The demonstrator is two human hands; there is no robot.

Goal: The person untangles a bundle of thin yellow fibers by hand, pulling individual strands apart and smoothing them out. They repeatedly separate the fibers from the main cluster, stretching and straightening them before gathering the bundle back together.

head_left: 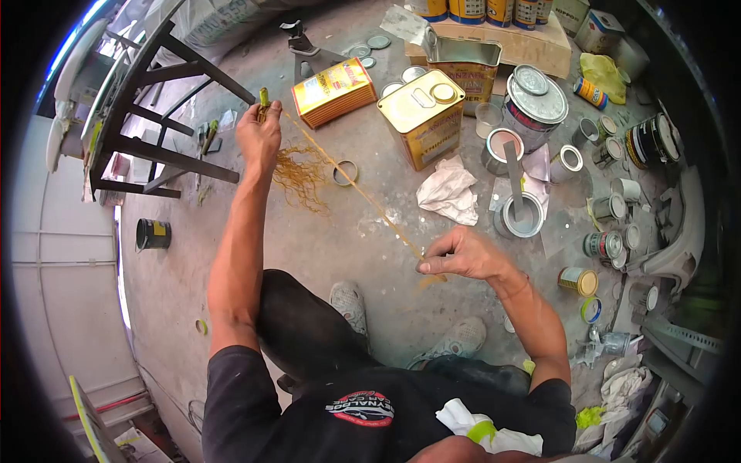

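Note:
My left hand [260, 137] is raised at the upper left, its fingers closed on a small yellow-green bundle [263, 104]. A thin tan strand [353, 184] stretches taut and slanting from there down to my right hand [461, 253], whose thumb and fingers pinch its lower end. A short tan piece [434, 281] hangs below those fingers. Beneath my left hand, a tangle of yellow-brown strands [299, 176] spreads out, beside a ring [346, 173] on the floor.
Thinner cans [422, 116] stand ahead, with a crumpled white cloth [449, 190] nearby. Several paint cans [534, 104] crowd the right side. One open can [519, 214] has a grey stick across it. A dark metal stand [166, 158] is at left.

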